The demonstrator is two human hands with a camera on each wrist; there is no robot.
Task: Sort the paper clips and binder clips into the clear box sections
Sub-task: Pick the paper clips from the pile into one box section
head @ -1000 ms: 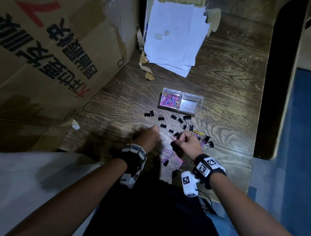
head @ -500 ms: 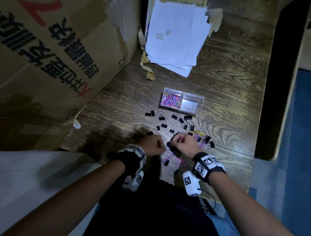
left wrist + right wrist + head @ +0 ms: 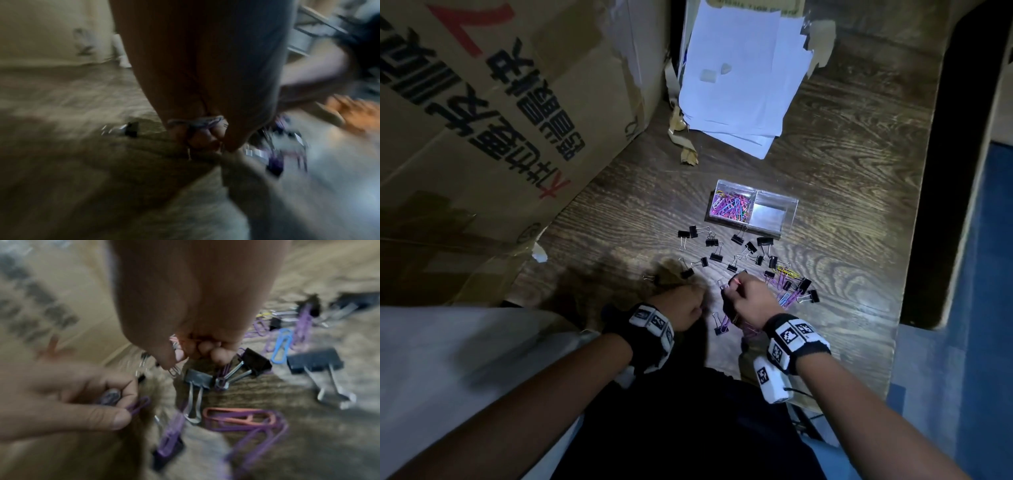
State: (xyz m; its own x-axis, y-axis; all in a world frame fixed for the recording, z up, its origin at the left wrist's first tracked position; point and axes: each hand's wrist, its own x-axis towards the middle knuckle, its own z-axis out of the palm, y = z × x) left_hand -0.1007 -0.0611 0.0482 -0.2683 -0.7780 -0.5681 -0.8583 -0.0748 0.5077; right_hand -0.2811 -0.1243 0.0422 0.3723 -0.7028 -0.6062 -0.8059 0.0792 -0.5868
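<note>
While both hands [image 3: 748,301] pinch paper clips [image 3: 137,404] — seemingly — binder clips [image 3: 736,251] lie beyond each grip.

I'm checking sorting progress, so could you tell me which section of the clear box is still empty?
The right section of the clear box: only its bare bottom shows, while the left section holds coloured paper clips.

Wooden table [image 3: 842,178] (dark-grained) bears clear box [image 3: 774,219], clips [image 3: 739,250], papers [image 3: 739,75].

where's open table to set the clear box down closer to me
Bare wood lies right of the clear box, toward the table's right edge, and left of the binder clips beside the cardboard box. Around both hands it is crowded.
</note>
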